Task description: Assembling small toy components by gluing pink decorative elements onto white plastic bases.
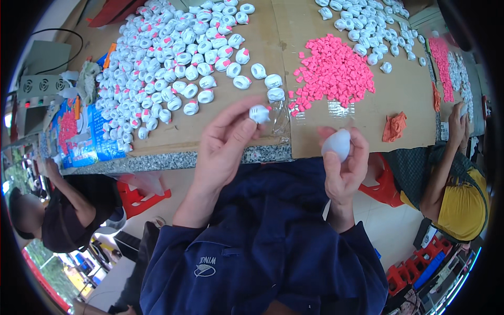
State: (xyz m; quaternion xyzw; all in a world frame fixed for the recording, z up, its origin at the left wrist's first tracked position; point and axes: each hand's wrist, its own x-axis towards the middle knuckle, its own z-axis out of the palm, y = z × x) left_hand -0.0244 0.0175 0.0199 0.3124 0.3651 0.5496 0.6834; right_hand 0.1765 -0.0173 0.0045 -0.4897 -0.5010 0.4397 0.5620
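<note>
My left hand pinches a small white plastic head-shaped piece between thumb and fingers, above the front edge of the table. Closed around a smooth, white, egg-shaped thing, my right hand is level with it to the right; whether this is a squeeze bottle I cannot tell. Beyond my hands lies a heap of small pink plastic pieces. To the far left spreads a big pile of white hollow pieces, many with a pink bit on them. Two white pieces sit just past my left fingers.
Cardboard covers the granite-edged table. More white pieces lie at the far right, and a crumpled orange cloth is near my right hand. A person in yellow works on the right, another in dark clothes on the left.
</note>
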